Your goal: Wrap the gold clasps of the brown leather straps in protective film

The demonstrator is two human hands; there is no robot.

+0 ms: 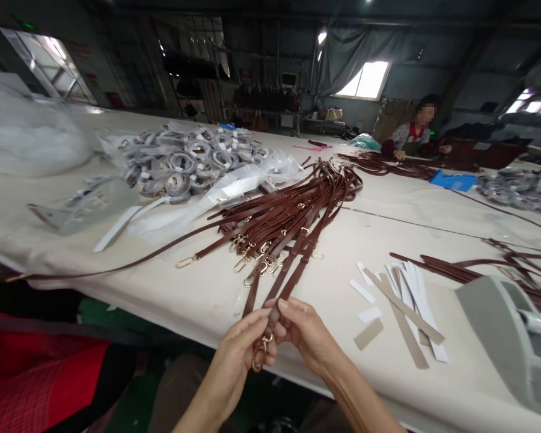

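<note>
Both hands meet at the near edge of the table [198, 300]. The left hand [238, 355] and right hand [309, 337] pinch one brown leather strap [293, 279] by its gold clasp [259, 355]. More straps [293, 210] lie just beyond.

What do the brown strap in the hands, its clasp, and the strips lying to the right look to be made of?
Brown strap: apparently leather or faux leather, smooth with a slight sheen; which one is unclear. Clasp, held between left hand and right hand: gold-toned metal, shiny. Strips: white and tan, flat and matte, likely paper or card.
</note>
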